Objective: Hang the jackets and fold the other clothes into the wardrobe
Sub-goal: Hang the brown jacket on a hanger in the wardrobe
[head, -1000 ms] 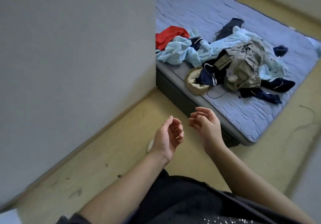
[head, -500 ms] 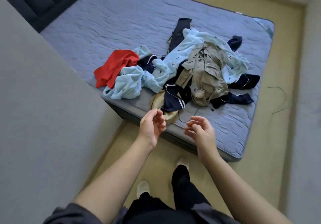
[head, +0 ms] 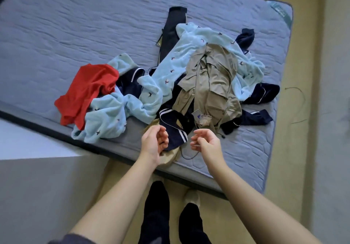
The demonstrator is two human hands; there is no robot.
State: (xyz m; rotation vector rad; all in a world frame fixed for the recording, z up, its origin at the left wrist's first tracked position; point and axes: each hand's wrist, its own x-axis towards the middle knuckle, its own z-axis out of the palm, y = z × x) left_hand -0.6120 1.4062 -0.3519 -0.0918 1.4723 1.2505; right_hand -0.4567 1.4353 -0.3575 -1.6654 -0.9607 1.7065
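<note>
Head camera: we look down on a heap of clothes (head: 166, 69) lying on a blue mattress (head: 75, 25), near its closest edge. Our left hand (head: 154, 143) and right hand (head: 205, 143) hover over the heap's near side, fingers loosely curled and holding nothing. The khaki jacket (head: 210, 84) on top looks light, soft and limp. We judge it is best lifted by the shoulders.

Only one camera here, a wide-angle worn on the person's head and tilted steeply down. It faces across the mattress (head: 56, 25) edge toward the clothes pile (head: 170, 69). The left hand (head: 153, 143) and right hand (head: 206, 143) sit close in, with the person's legs (head: 157, 206) straight below.
</note>
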